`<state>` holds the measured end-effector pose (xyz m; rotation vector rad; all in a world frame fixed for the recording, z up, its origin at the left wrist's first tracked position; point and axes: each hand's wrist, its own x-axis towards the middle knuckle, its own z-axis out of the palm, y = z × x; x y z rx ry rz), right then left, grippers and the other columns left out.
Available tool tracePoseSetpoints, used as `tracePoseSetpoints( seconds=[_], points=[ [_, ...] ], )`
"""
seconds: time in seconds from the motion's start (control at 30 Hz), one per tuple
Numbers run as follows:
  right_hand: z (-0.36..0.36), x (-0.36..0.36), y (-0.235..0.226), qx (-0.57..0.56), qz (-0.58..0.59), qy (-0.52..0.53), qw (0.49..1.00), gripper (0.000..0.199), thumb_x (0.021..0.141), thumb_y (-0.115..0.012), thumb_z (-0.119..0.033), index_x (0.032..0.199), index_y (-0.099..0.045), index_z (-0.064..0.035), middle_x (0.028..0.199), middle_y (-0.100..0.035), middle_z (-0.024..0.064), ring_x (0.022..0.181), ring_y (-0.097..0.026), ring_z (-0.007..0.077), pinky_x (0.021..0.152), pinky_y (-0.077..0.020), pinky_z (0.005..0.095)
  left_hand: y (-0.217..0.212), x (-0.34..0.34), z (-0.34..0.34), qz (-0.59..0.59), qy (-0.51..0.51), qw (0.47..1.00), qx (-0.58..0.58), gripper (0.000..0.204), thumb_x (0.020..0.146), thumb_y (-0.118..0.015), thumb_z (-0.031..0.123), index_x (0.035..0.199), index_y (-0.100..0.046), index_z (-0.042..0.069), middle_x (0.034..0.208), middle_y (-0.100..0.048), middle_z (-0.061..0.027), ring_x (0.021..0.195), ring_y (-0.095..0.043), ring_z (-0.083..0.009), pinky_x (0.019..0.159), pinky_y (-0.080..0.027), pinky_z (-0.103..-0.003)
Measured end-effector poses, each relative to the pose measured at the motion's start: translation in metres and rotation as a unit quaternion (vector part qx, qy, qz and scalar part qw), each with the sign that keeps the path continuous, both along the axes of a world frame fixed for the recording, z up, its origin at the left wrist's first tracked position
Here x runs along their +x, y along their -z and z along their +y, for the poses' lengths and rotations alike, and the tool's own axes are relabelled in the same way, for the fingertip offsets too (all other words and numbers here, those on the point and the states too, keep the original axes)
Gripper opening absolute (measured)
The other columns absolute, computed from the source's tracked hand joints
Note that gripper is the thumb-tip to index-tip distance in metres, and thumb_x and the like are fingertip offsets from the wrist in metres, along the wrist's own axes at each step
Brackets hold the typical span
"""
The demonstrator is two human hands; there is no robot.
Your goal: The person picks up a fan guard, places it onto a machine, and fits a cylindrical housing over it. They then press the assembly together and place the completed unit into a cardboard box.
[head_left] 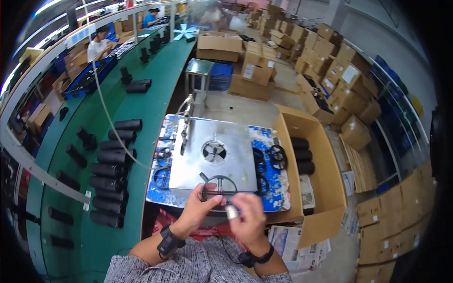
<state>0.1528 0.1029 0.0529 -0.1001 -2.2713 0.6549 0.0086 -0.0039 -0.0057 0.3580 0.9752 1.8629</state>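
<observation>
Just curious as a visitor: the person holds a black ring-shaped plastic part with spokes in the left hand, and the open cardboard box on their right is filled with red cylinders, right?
Not quite. In the head view the left hand does hold the black ring-shaped plastic part with spokes, but the open cardboard box on the right holds black cylinders, not red ones.

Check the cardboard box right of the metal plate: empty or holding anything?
Holding parts: the open cardboard box has three black cylinders lying at its far end.

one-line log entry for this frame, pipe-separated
left hand: holds black ring part | right hand: grips small white piece | under: metal plate | right: open carton
</observation>
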Motion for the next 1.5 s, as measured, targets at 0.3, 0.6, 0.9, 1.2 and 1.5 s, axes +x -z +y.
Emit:
tracePoseSetpoints(
  seconds=[0.3,0.6,0.9,1.2,1.5],
  points=[
    [0.025,-0.064,0.06,-0.413,-0.111,-0.112,0.897,0.055,0.094,-0.07,0.001,0.146,-0.051,-0.002,0.116,-0.069,0.0092,0.087,-0.064,0.0114,0.075,-0.0533,0.0279,0.01,-0.037,-0.039,0.196,-0.09,0.973,-0.084,0.045,0.098,-0.075,0.002,0.138,-0.053,0.0,0.111,-0.066,-0.0075,0.097,-0.07,-0.0156,0.087,-0.058,-0.03],
    [0.032,-0.108,0.031,-0.128,-0.112,0.084,0.982,0.055,0.091,-0.076,-0.02,0.134,-0.05,0.0014,0.106,-0.067,0.0194,0.089,-0.069,0.042,0.081,-0.0562,0.0507,0.011,-0.065,0.02,0.419,-0.224,0.876,-0.078,0.035,0.104,-0.066,0.003,0.134,-0.048,-0.001,0.11,-0.061,-0.0077,0.099,-0.059,-0.0141,0.087,-0.052,-0.029],
    [0.099,-0.168,0.05,-0.083,-0.202,0.189,0.957,0.049,0.088,-0.075,-0.021,0.124,-0.05,0.0014,0.113,-0.064,0.0286,0.1,-0.069,0.0493,0.088,-0.0567,0.0568,0.03,-0.122,0.092,0.56,-0.224,0.768,-0.215,0.038,0.095,-0.075,0.012,0.126,-0.054,0.004,0.104,-0.069,-0.0113,0.104,-0.065,-0.0313,0.088,-0.047,-0.045],
    [0.124,-0.183,0.059,-0.033,-0.257,0.17,0.951,0.053,0.087,-0.073,-0.019,0.133,-0.058,0.0034,0.125,-0.06,0.0299,0.101,-0.07,0.0503,0.092,-0.0577,0.056,0.028,-0.133,0.106,0.613,-0.254,0.678,-0.316,0.031,0.09,-0.078,0.021,0.116,-0.065,0.009,0.103,-0.068,-0.0137,0.107,-0.063,-0.0401,0.092,-0.044,-0.053],
    [0.133,-0.169,0.047,-0.025,-0.282,0.1,0.954,0.086,0.078,-0.086,-0.047,0.146,-0.058,-0.0016,0.135,-0.057,0.0227,0.121,-0.066,0.0436,0.103,-0.055,0.0478,0.009,-0.158,0.04,0.681,-0.239,0.65,-0.238,0.027,0.091,-0.071,0.006,0.118,-0.072,0.008,0.113,-0.064,-0.0159,0.107,-0.062,-0.0388,0.088,-0.052,-0.049]
  ],
)
